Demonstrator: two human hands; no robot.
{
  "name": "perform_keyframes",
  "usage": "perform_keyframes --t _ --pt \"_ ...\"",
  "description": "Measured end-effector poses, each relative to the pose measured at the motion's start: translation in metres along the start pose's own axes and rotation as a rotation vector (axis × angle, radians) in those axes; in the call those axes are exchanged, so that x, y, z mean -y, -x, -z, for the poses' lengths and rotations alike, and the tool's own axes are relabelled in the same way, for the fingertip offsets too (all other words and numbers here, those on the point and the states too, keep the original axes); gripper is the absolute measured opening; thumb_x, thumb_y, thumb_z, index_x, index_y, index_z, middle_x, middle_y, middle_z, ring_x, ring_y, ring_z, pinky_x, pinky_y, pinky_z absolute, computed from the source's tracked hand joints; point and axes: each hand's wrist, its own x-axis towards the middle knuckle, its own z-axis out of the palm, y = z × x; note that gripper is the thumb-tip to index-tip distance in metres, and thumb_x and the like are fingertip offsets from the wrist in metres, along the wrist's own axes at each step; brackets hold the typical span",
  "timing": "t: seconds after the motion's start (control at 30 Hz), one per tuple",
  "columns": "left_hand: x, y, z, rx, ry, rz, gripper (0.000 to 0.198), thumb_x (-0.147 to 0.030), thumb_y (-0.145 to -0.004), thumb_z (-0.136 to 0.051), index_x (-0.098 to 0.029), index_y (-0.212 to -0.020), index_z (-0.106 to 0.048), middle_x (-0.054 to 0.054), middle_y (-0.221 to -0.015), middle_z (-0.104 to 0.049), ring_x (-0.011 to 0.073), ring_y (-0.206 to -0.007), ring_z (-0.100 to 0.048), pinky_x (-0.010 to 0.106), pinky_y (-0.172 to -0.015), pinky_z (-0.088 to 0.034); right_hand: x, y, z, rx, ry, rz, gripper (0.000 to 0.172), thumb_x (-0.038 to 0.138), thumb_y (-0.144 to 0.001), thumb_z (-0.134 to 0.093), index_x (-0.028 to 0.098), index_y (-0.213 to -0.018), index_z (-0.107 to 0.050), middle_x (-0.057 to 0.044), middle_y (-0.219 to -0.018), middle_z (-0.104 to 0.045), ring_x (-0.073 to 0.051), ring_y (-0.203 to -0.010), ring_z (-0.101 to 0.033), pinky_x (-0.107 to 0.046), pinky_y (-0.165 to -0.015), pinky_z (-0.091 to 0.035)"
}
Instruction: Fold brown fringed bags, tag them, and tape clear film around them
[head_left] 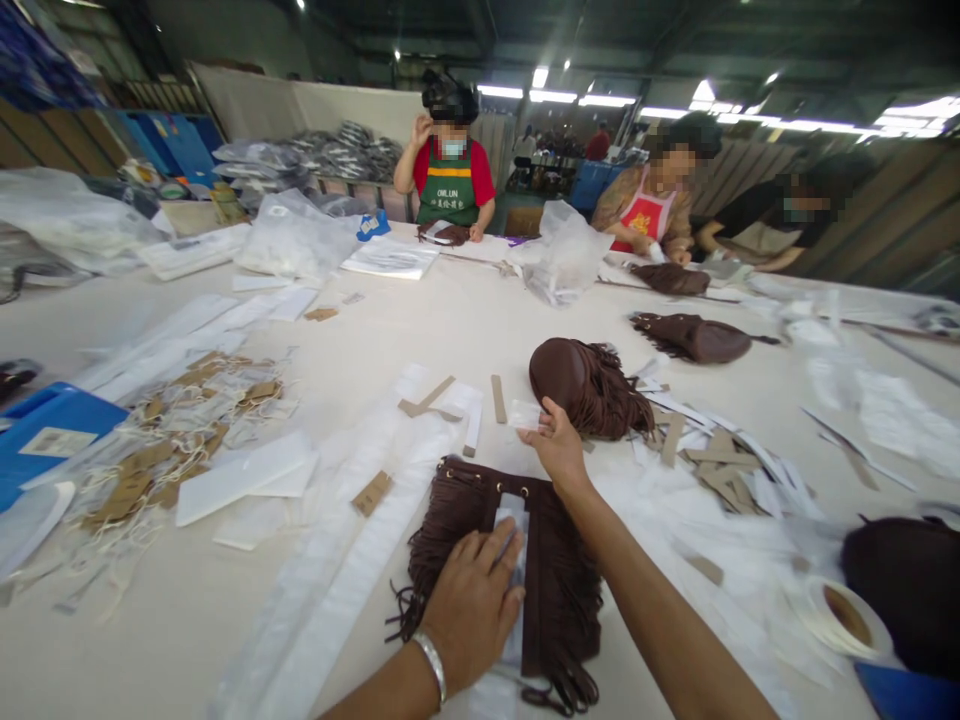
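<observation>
A brown fringed bag [559, 575] lies flat on the white table [375, 340] in front of me. My left hand [472, 605], with a silver bracelet at the wrist, rests palm down on a clear plastic strip [517, 560] laid over the bag, fingers stretched out. My right hand [555, 445] reaches past the bag's top edge and pinches a small clear plastic piece [525, 414]. Just beyond it lies a second brown fringed bag [589, 385].
Cardboard tags with strings [161, 450] and white strips litter the left; paper strips [720, 460] lie right. A tape roll [844, 615] and a dark bag [911, 580] sit at the right edge, a blue tray [45, 425] left. Three people work across the table.
</observation>
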Motion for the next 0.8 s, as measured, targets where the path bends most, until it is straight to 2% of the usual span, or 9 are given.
perform_keyframes --t 0.1,0.2,0.3,0.43,0.53,0.7,0.8 --pt "-0.002 0.001 0.005 -0.01 0.021 0.009 0.051 -0.036 -0.096 -0.039 -0.024 -0.145 -0.035 0.004 -0.153 -0.033 0.0239 -0.129 -0.042 0.044 -0.109 -0.032 0.017 0.017 0.005 0.124 0.06 0.091 0.063 0.034 -0.069 -0.068 0.016 -0.128 -0.053 -0.002 -0.083 -0.066 -0.016 -0.073 -0.062 -0.031 -0.072 -0.051" --pt "-0.006 0.002 0.011 -0.023 0.008 0.018 0.05 -0.038 -0.095 -0.04 -0.023 -0.143 -0.039 0.005 -0.151 -0.036 0.0242 -0.125 -0.045 0.042 -0.107 -0.033 0.031 0.045 0.011 0.14 0.275 0.229 0.041 0.036 -0.075 -0.063 0.02 -0.113 -0.064 -0.001 -0.084 -0.068 -0.018 -0.076 -0.063 -0.033 -0.075 -0.048" --pt "-0.008 0.003 0.016 -0.032 -0.007 0.017 0.05 -0.04 -0.094 -0.041 -0.022 -0.141 -0.041 0.005 -0.15 -0.039 0.0235 -0.119 -0.047 0.039 -0.103 -0.036 0.037 0.08 0.016 0.109 0.447 0.273 0.025 0.041 -0.081 -0.059 0.023 -0.094 -0.068 -0.001 -0.088 -0.071 -0.019 -0.08 -0.065 -0.033 -0.077 -0.047" --pt "-0.009 0.004 0.019 -0.054 -0.023 0.017 0.051 -0.039 -0.093 -0.044 -0.022 -0.141 -0.04 0.007 -0.146 -0.042 0.0238 -0.116 -0.049 0.039 -0.099 -0.038 0.03 0.125 0.019 0.109 0.561 0.304 0.024 0.043 -0.087 -0.051 0.024 -0.092 -0.067 -0.001 -0.091 -0.072 -0.02 -0.083 -0.065 -0.033 -0.078 -0.046" --pt "-0.009 0.006 0.018 -0.069 -0.029 0.01 0.049 -0.037 -0.092 -0.046 -0.02 -0.138 -0.042 0.009 -0.141 -0.045 0.0241 -0.112 -0.05 0.04 -0.097 -0.039 0.016 0.15 0.02 0.114 0.613 0.352 0.026 0.042 -0.09 -0.047 0.024 -0.094 -0.065 -0.003 -0.097 -0.071 -0.022 -0.09 -0.064 -0.035 -0.084 -0.046" --pt "-0.007 0.007 0.011 -0.054 -0.079 0.017 0.038 -0.039 -0.092 -0.046 -0.018 -0.123 -0.054 0.011 -0.12 -0.056 0.0248 -0.105 -0.05 0.041 -0.093 -0.042 -0.016 0.168 0.023 0.113 0.588 0.438 0.029 0.044 -0.091 -0.046 0.023 -0.098 -0.065 -0.005 -0.103 -0.069 -0.022 -0.098 -0.061 -0.038 -0.091 -0.045" --pt "-0.005 0.008 0.006 -0.07 -0.095 0.035 0.037 -0.04 -0.092 -0.045 -0.019 -0.121 -0.056 0.011 -0.123 -0.054 0.026 -0.106 -0.049 0.042 -0.092 -0.043 -0.027 0.171 0.024 0.105 0.585 0.502 0.029 0.045 -0.091 -0.046 0.023 -0.097 -0.064 -0.006 -0.104 -0.068 -0.023 -0.1 -0.06 -0.039 -0.091 -0.045"
